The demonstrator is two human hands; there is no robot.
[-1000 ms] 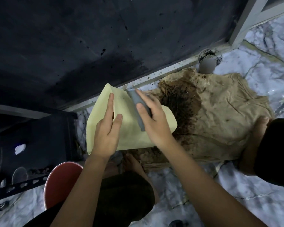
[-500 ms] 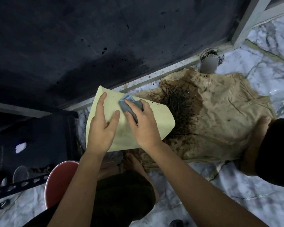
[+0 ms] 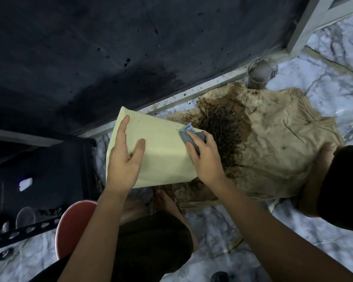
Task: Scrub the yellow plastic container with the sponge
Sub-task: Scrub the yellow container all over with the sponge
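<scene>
The pale yellow plastic container [image 3: 161,151] is tilted over the floor in the middle of the view, its flat outer side facing me. My left hand [image 3: 124,159] lies on its left part, fingers straight and spread, thumb pointing up toward the rim. My right hand [image 3: 204,157] grips a grey-blue sponge [image 3: 189,133] and presses it against the container's upper right edge. A few dark specks dot the yellow surface near the sponge.
A beige cloth [image 3: 273,143] with a dark brown stain covers the marble floor [image 3: 324,241] to the right. A grey pipe stub [image 3: 260,73] stands at the wall. A dark wall is behind, a red stool [image 3: 73,226] and black rack [image 3: 29,226] at lower left. My bare foot [image 3: 318,171] rests on the cloth.
My right hand slid the sponge from the container's upper middle to its upper right edge. My left hand stayed on the container's left part, and the container tilted slightly.
</scene>
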